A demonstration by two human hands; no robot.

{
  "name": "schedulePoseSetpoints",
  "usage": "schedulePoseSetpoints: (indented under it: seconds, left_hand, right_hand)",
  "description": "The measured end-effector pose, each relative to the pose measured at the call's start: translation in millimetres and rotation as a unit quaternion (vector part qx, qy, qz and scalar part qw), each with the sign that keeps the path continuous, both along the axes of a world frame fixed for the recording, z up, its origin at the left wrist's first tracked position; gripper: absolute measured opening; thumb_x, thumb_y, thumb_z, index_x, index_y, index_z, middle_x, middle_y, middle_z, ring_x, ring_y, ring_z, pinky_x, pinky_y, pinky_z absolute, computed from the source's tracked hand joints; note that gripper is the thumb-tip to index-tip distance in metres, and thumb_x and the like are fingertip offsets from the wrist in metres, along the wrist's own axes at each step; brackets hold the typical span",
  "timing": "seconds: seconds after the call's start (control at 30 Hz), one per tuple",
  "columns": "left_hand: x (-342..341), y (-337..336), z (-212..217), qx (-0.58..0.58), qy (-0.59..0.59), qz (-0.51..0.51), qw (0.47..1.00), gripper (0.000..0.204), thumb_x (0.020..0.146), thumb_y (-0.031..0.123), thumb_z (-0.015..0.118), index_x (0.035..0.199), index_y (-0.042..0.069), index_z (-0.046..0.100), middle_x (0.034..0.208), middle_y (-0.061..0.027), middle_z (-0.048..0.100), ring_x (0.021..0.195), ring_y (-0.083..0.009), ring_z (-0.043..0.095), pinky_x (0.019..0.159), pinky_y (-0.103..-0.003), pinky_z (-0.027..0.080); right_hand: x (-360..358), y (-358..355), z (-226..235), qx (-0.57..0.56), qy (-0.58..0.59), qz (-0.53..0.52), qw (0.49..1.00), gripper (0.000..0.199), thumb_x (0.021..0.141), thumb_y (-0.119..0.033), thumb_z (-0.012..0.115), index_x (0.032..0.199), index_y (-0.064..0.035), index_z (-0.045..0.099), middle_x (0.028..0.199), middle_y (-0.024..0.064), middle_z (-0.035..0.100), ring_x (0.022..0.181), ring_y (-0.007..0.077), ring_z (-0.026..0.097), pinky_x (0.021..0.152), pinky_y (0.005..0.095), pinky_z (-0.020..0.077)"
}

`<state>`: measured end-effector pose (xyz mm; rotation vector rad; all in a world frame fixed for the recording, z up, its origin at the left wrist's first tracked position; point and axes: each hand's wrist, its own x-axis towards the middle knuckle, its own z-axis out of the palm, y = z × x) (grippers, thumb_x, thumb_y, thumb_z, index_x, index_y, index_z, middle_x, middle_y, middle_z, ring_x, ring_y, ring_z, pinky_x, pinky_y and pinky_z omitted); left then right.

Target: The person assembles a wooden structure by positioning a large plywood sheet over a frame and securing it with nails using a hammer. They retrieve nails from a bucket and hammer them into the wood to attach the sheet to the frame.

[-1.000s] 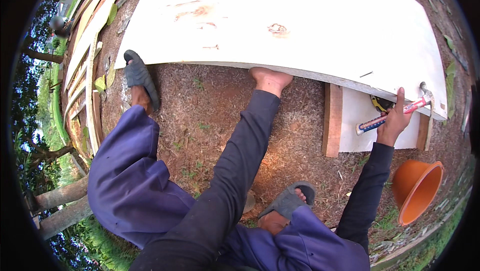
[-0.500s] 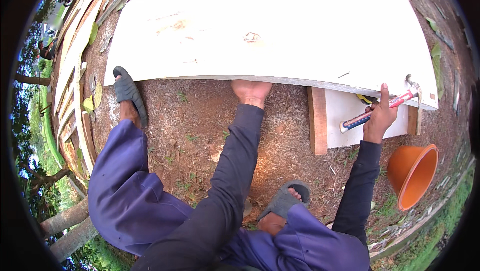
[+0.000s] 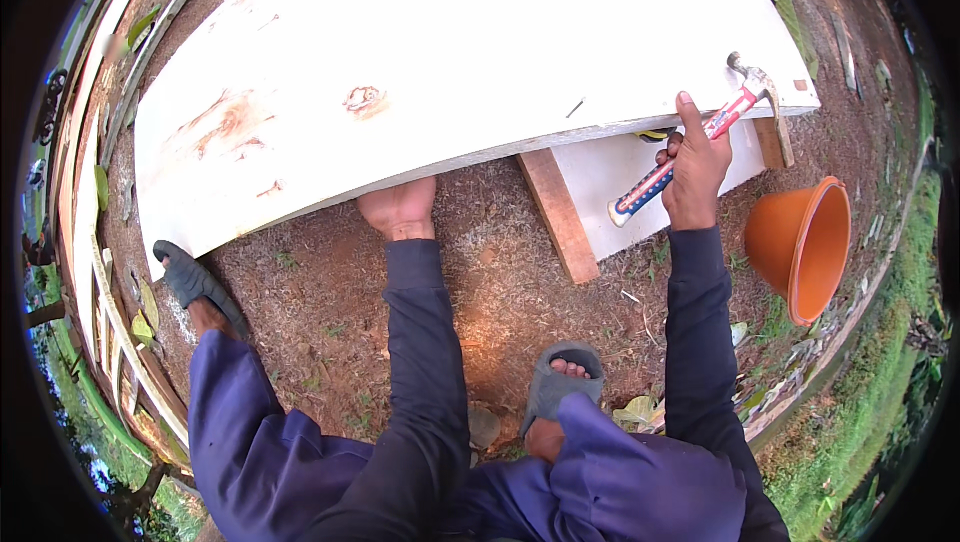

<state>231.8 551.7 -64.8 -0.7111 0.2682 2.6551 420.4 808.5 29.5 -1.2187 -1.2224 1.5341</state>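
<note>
A wide pale wooden board (image 3: 480, 62) stretches before me, with knots showing on its top. My left hand (image 3: 400, 208) reaches palm up under the board's near edge; its fingers are hidden beneath. In my right hand (image 3: 697, 177), closed round the handle, is a claw hammer (image 3: 728, 118) with a red, white and blue handle. The hammer's head is over the board's right end, and my right thumb points up by the board's edge. A nail (image 3: 575, 108) shows on the board, left of the hammer; whether it is driven in I cannot tell.
Under the board's right part is a white panel (image 3: 612, 177) with a brown wooden batten (image 3: 560, 217). A yellow and black object (image 3: 655, 134) is partly hidden there. An orange bucket (image 3: 780, 237) lies tipped at the right. Long timber strips (image 3: 95, 142) lie at left. My sandaled feet flank bare soil.
The view has swung, so the board now slants up to the right and the bucket appears higher. Both hands keep about the same places on the board and hammer.
</note>
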Motion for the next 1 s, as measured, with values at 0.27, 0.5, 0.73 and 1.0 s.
schedulePoseSetpoints:
  seconds: [0.27,0.5,0.73,1.0]
  left_hand:
    - [14,-5,10,0.046,0.006,0.024,0.999,0.062,0.11,0.041,0.029,0.155,-0.002,0.035,0.159,-0.0189,0.038,0.146,-0.0329,0.038,0.123,-0.049,0.028]
    - [11,-20,6,-0.013,0.001,0.015,1.0,0.068,0.109,0.048,0.029,0.157,-0.001,0.031,0.161,-0.0185,0.035,0.149,-0.0316,0.034,0.125,-0.049,0.024]
    - [8,-41,19,-0.079,0.012,0.099,0.992,0.112,0.088,0.087,0.039,0.16,0.003,0.025,0.163,-0.0151,0.033,0.151,-0.0292,0.031,0.125,-0.048,0.024]
    - [-19,-50,22,-0.21,0.048,0.101,0.971,0.109,0.081,0.081,0.06,0.157,0.009,0.033,0.163,-0.0137,0.033,0.15,-0.0348,0.031,0.122,-0.061,0.025]
  right_hand:
    - [10,-16,4,0.04,-0.021,0.005,0.999,0.041,0.093,-0.026,0.077,0.112,-0.0015,0.05,0.069,-0.002,0.044,0.046,0.0066,0.045,0.04,0.0257,0.0453]
    - [24,-17,3,0.018,-0.044,-0.002,0.999,0.036,0.101,-0.033,0.068,0.108,-0.0001,0.054,0.063,-0.0005,0.047,0.044,0.0074,0.047,0.04,0.0261,0.0462]
    - [47,-31,-7,0.044,-0.023,-0.045,0.998,0.034,0.104,-0.029,0.062,0.106,0.0048,0.061,0.082,0.0101,0.07,0.043,0.0074,0.048,0.041,0.0258,0.0415]
    - [72,1,-18,0.226,-0.156,-0.111,0.955,0.033,0.103,-0.025,0.064,0.118,0.0043,0.064,0.09,0.0115,0.069,0.071,0.0168,0.061,0.068,0.0322,0.0502]
